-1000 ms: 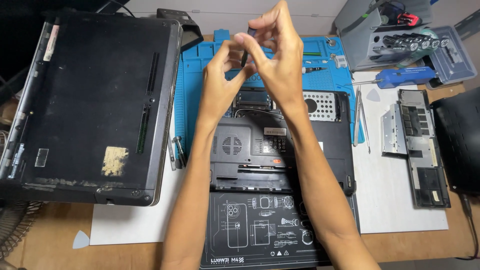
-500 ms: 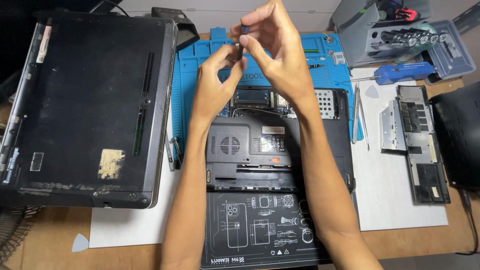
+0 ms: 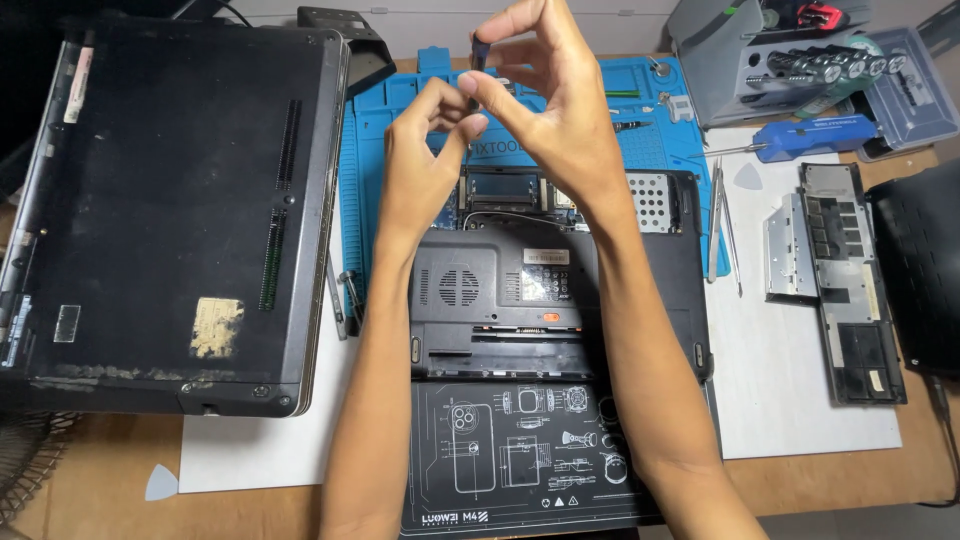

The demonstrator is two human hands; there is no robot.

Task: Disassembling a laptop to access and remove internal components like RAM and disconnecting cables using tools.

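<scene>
Two hands meet above the opened laptop. Left hand pinches a small dark part from below; right hand closes fingertips on it. I think steady grip over the blue mat is best.

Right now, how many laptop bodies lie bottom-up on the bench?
2: a large closed laptop at left, and an opened laptop at centre beneath both hands. More may be hidden at right.
</scene>
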